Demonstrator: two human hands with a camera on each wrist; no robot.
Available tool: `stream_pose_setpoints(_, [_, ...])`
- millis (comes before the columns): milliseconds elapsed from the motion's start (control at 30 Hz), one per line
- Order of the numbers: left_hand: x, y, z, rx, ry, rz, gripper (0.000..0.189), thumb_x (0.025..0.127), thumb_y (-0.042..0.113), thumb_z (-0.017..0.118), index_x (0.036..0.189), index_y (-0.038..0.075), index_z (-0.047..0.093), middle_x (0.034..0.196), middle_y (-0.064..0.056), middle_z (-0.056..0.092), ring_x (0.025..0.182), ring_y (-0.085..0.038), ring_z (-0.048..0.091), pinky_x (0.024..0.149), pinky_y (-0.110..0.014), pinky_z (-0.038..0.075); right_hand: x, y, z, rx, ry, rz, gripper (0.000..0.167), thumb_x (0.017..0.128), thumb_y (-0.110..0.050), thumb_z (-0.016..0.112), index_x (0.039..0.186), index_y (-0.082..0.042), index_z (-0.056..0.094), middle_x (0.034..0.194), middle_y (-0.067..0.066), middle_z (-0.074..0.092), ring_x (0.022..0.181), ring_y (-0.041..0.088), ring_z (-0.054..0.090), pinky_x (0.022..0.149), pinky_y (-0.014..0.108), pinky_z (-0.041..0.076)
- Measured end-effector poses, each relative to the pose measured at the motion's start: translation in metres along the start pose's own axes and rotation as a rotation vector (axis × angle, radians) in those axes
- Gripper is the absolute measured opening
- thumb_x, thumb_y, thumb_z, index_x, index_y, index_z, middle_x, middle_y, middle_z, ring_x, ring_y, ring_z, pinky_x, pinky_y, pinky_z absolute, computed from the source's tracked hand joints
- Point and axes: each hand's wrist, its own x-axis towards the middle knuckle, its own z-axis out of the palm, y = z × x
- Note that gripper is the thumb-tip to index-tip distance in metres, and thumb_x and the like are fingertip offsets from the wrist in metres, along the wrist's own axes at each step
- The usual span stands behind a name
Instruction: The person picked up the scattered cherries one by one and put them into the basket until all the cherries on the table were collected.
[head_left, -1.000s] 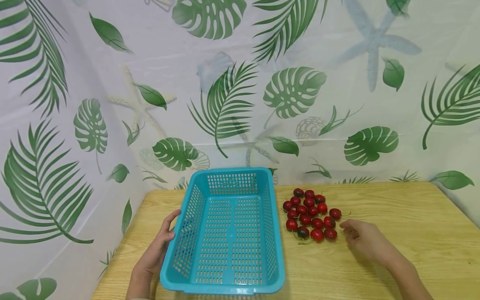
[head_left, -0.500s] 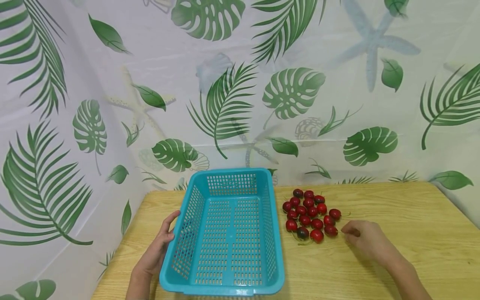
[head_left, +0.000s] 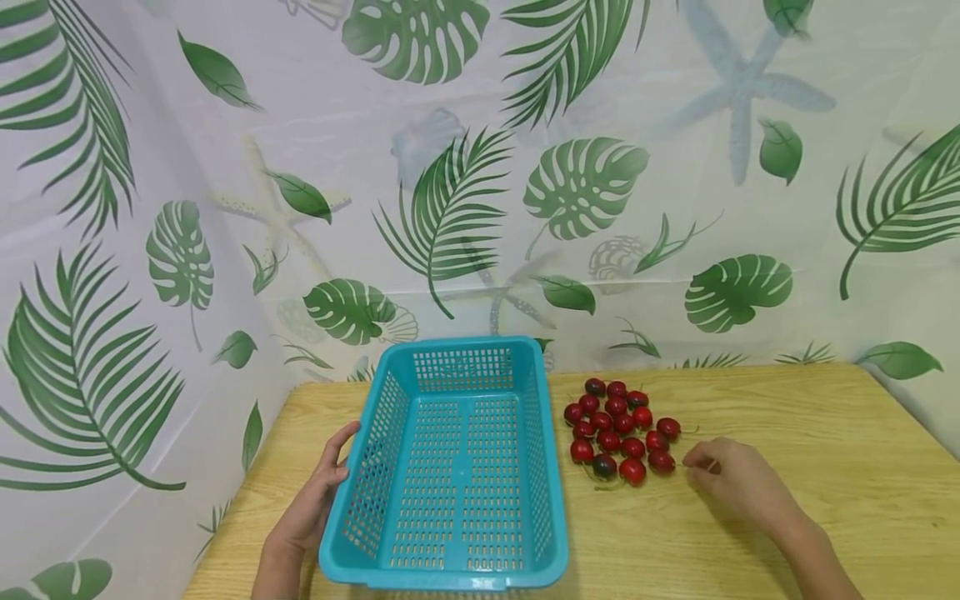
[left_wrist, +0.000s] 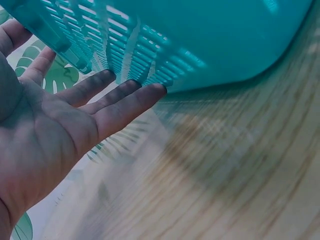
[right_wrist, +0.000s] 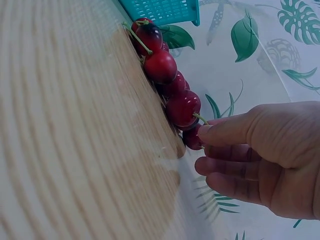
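Note:
A turquoise plastic basket with slotted walls and floor sits on the table, nothing inside it. My left hand is at its left side; in the left wrist view, straight fingers press their tips to the perforated wall. To the basket's right lies a cluster of dark red cherries, several with green stems. My right hand is at the cluster's near right edge. Its thumb and index finger pinch the stem of a cherry at the end of the cluster, while the other fingers curl loosely below.
The light wood-grain table extends right of the cherries and in front of them. Behind and to the left rises a white cloth printed with green leaves and starfish.
The right hand's fingertips have come to the nearest right cherry, which has turned and shifted slightly, its stem now toward the hand. The left hand and basket hold still.

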Motion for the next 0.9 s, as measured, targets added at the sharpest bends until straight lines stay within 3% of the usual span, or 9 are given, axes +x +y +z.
stream_pose_setpoints(233, [0.000,0.000,-0.001,-0.003,-0.001,0.005,0.059,0.101,0.018,0.031,0.154,0.029,0.008,0.145,-0.001,0.041,0.119,-0.022,0.055,0.093,-0.043,0.049,0.000,0.002,0.001,-0.027,0.061,-0.010,0.011,0.088,-0.007,0.070,0.097,-0.002,0.073,0.088,0.004,0.071,0.081,0.022,0.065,0.071,0.043,0.053])
stream_pose_setpoints(533, [0.000,-0.001,0.000,-0.003,0.017,0.007,0.059,0.100,0.020,0.032,0.154,0.030,0.010,0.142,-0.003,0.043,0.117,-0.024,0.056,0.092,-0.043,0.050,0.000,-0.004,-0.003,-0.029,0.174,-0.027,0.011,0.090,-0.003,0.066,0.096,0.004,0.071,0.087,0.012,0.072,0.078,0.027,0.067,0.065,0.038,0.053])
stream_pose_setpoints(733, [0.001,-0.002,0.001,-0.027,-0.014,0.020,0.057,0.102,0.017,0.029,0.154,0.031,0.010,0.140,-0.003,0.045,0.114,-0.022,0.058,0.090,-0.042,0.051,-0.004,-0.025,-0.004,0.037,0.274,-0.040,0.011,0.093,-0.006,0.065,0.099,0.002,0.070,0.084,0.008,0.072,0.067,0.014,0.064,0.058,0.025,0.049])
stream_pose_setpoints(900, [0.002,-0.002,0.002,-0.031,-0.012,0.011,0.057,0.102,0.018,0.031,0.153,0.031,0.010,0.142,-0.005,0.043,0.115,-0.023,0.058,0.090,-0.043,0.051,-0.007,-0.052,-0.004,0.108,0.329,-0.064,0.010,0.092,-0.006,0.068,0.098,0.001,0.070,0.077,0.003,0.070,0.061,0.007,0.062,0.052,0.024,0.047])
